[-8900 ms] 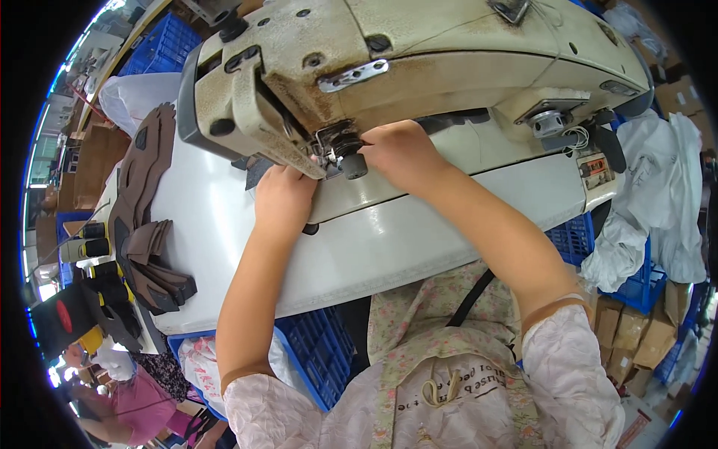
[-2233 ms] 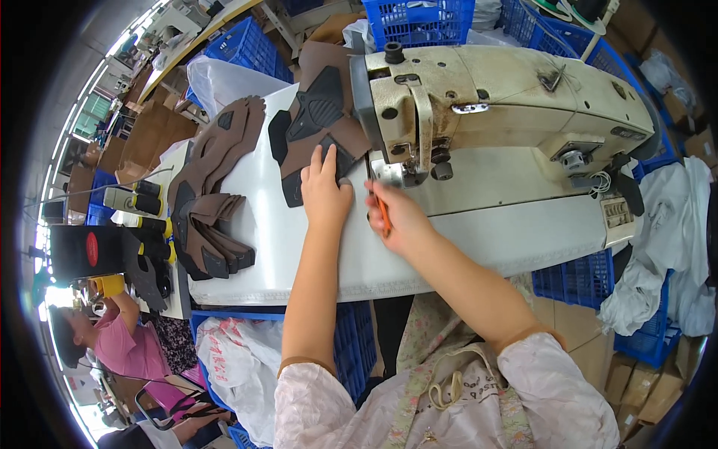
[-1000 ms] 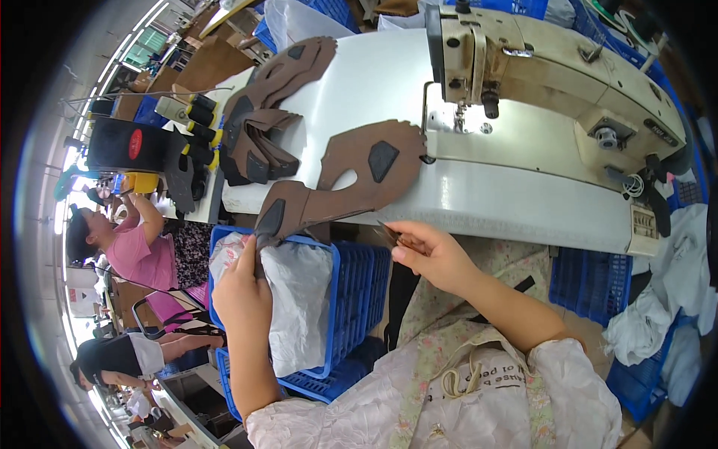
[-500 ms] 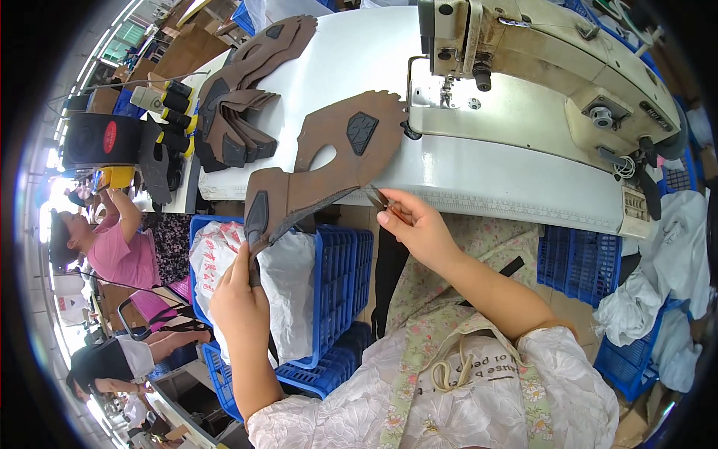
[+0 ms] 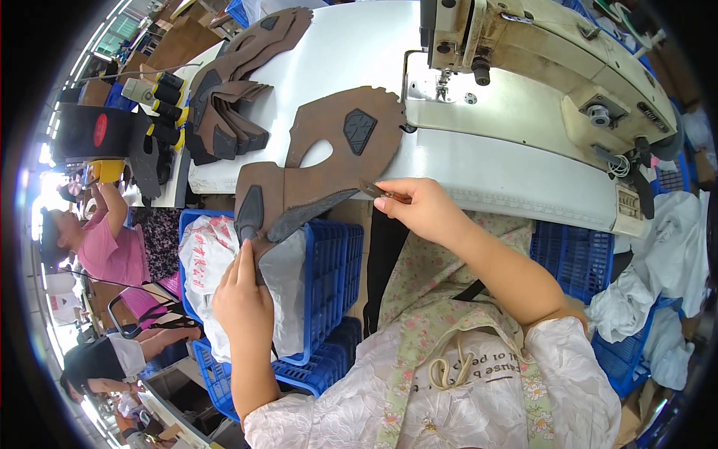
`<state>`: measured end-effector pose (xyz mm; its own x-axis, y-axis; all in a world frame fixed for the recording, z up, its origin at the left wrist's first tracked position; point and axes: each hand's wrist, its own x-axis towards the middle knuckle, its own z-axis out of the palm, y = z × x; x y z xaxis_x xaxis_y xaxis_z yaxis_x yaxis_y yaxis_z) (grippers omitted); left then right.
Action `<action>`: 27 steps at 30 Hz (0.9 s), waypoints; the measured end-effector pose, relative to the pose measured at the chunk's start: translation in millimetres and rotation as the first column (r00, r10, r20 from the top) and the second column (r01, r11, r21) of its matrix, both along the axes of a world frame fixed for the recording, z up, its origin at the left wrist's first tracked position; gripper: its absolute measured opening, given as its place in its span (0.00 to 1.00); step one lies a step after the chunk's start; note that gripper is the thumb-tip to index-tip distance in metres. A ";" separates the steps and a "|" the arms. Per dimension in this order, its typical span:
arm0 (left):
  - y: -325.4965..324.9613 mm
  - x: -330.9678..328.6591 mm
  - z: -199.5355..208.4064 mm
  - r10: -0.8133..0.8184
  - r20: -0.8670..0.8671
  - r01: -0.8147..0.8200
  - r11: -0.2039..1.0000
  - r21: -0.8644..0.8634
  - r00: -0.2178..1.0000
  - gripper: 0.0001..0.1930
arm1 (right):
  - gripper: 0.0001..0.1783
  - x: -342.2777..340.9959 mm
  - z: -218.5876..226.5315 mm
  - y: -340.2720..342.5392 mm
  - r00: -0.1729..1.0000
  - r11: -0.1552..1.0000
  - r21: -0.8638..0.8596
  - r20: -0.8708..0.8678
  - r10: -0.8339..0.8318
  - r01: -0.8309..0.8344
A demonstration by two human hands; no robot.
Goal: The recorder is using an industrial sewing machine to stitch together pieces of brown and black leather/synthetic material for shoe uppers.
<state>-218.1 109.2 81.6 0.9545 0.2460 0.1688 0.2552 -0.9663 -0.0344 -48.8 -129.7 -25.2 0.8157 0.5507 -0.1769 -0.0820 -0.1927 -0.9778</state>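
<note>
A brown shoe upper (image 5: pixel 310 183) with dark badge patches and a grey lining at its lower edge lies over the front edge of the sewing table. My left hand (image 5: pixel 243 299) grips its near left end, fingers wrapped over the tip. My right hand (image 5: pixel 419 208) holds a pair of small thread snips (image 5: pixel 369 188), whose blades reach the upper's lower right edge. Whether they touch a thread there is too small to tell. The upper's far right side rests beside the sewing machine (image 5: pixel 553 82).
Stacked brown uppers (image 5: pixel 232 131) lie at the table's left, near several dark thread spools (image 5: pixel 168 97). Below the table edge stands a blue crate (image 5: pixel 329 284) with white bags. More blue crates (image 5: pixel 572 258) stand to the right. Other people sit at the far left.
The snips' blades have come up against the upper's edge. More of the grey lining shows along the lower edge. My left hand keeps its grip, and the whole view has shifted slightly.
</note>
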 end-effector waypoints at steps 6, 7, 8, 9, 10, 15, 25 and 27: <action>-3.8 2.6 -2.4 -0.054 0.017 0.054 0.998 0.025 0.998 0.29 | 0.22 15.8 6.7 -3.2 0.998 0.989 -0.134 -0.031 0.063 -0.067; -3.7 2.9 -2.4 -0.070 0.023 0.069 0.997 0.032 0.997 0.29 | 0.21 16.7 10.1 -3.2 0.996 0.984 -0.163 -0.061 0.067 -0.076; -3.4 3.2 -1.8 -0.068 0.024 0.067 0.997 0.031 0.997 0.29 | 0.21 16.0 15.2 -5.4 0.996 0.983 -0.164 -0.059 0.069 -0.078; -0.7 -1.0 -1.9 -0.061 0.033 0.060 0.998 0.033 0.998 0.28 | 0.20 12.8 25.7 -4.9 0.991 0.988 -0.116 -0.105 0.088 -0.100; 1.7 -5.2 -2.4 -0.046 0.041 0.044 0.998 0.036 0.998 0.28 | 0.20 10.3 35.2 -4.0 0.981 0.990 -0.066 -0.152 0.118 -0.129; 11.6 4.3 25.6 0.011 -0.040 -0.017 0.990 -0.142 0.999 0.22 | 0.22 -28.9 57.7 -11.0 0.948 0.953 0.206 -0.184 0.261 -0.222; 40.5 57.4 64.6 -0.131 0.022 0.133 0.968 -0.213 0.991 0.13 | 0.23 -88.3 73.9 80.7 0.266 0.865 0.073 0.961 0.072 -0.496; 41.8 61.7 65.1 -0.096 0.001 0.094 0.968 -0.231 0.995 0.13 | 0.24 -87.7 67.4 93.0 0.122 0.894 0.069 0.992 -0.016 -0.443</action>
<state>-156.4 151.1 146.8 0.9767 0.1850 0.1086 0.1624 -0.9683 0.1897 -136.5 -36.7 42.2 0.0129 0.5582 0.8296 0.9438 0.2673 -0.1945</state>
